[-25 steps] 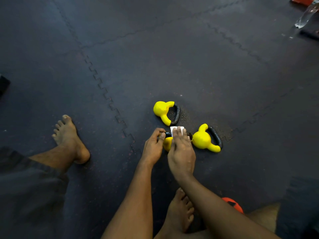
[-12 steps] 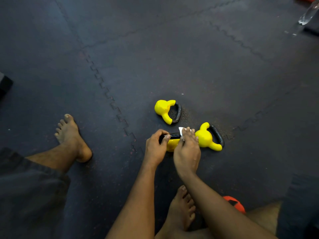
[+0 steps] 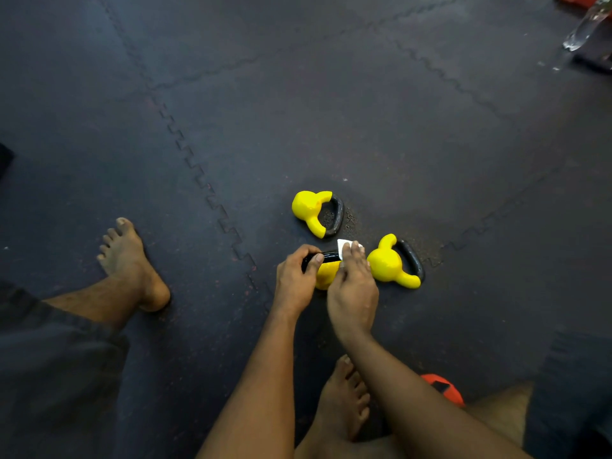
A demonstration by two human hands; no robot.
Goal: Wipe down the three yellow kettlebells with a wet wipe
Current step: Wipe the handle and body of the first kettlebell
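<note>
Three yellow kettlebells with black handles sit on the dark floor mat. The nearest kettlebell (image 3: 326,274) is mostly hidden between my hands. My left hand (image 3: 294,281) grips its black handle. My right hand (image 3: 352,286) presses a white wet wipe (image 3: 344,245) against the right end of that handle. A second kettlebell (image 3: 389,265) lies on its side just right of my right hand. The third kettlebell (image 3: 309,208) lies on its side a little farther away.
My bare left foot (image 3: 132,263) rests on the mat at the left, my right foot (image 3: 346,399) under my forearms. An orange object (image 3: 443,390) peeks out beside my right arm. A clear bottle (image 3: 584,24) lies at the far top right.
My right hand with the wipe has slid along the handle of the nearest kettlebell, to the right and slightly back. My left hand has closed more around the handle's left end.
</note>
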